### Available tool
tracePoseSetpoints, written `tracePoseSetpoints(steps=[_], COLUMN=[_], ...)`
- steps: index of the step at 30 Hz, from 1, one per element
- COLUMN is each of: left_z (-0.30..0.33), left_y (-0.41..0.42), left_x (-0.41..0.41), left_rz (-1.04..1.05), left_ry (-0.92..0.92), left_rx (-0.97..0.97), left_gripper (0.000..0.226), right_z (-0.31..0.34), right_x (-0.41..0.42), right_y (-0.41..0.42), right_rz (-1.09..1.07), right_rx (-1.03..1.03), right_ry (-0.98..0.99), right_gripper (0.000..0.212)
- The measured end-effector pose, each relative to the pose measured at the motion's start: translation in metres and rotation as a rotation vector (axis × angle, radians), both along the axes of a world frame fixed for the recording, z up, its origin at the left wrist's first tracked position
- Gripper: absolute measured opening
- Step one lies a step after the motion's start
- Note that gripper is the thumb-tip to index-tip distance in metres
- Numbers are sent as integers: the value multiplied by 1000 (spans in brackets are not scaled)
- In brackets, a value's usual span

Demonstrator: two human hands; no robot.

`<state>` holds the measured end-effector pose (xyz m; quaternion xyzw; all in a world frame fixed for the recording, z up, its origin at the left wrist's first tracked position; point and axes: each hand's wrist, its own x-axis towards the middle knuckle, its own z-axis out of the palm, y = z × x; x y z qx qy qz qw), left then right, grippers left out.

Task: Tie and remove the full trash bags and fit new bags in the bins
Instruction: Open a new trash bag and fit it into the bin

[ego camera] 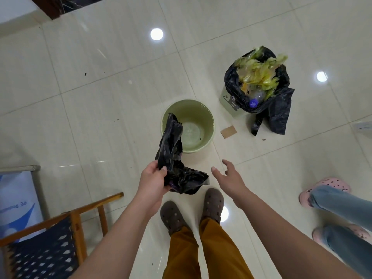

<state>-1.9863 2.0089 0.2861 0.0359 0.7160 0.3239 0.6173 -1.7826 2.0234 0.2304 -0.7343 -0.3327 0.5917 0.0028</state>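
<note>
Above glossy cream floor tiles, the left hand pinches a crumpled black bag near the unlined green bin, the right hand spread empty, the full bin's black markings unreadable.

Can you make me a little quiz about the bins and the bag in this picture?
1. True or false: the round pale green plastic bin has a bag fitted.
2. Which hand grips the crumpled black plastic bag: A left hand, B right hand?
3. Fill in: the square bin with the stuffed black liner is still ____.

Key: 1 false; 2 A; 3 full.
</note>
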Motion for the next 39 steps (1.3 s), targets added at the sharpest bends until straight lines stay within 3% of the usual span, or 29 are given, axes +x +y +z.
tracePoseSetpoints(steps=[5, 9, 13, 17, 20, 23, 29, 35, 39], left_z=[-4, -6, -13, -18, -18, -16, -18, -20, -21], left_y=[-7, -10, -17, -24, -26, -27, -24, -26, -31], left_x=[-9, -17, -24, -29, -25, -16, -2, -4, -14], left_rz=[49, 45, -142, -309, -367, -463, -622, -647, -647], left_ry=[95, 89, 276, 469, 316, 162, 229, 360, 374], left_rx=[9, 29, -6, -26, -33, -17, 49, 98, 112], left_gripper=[25, 19, 15, 18, 23, 54, 64, 35, 38], right_z=[-7, -14, -17, -1, 14, 26, 39, 39, 30], right_x=[-15, -26, -32, -34, -36, -39, -47, -46, -39], right_y=[-9, -15, -16, -9, -10, -14, -23, -16, -6], right_rz=[-308, -541, -429, -440, -459, -505, -514, -465, -480], right_rx=[-316, -357, -209, -77, -21, -25, -62, -31, 3], right_ry=[259, 338, 197, 254, 352, 510, 750, 713, 539], right_gripper=[67, 55, 36, 22, 15, 20, 25, 23, 22])
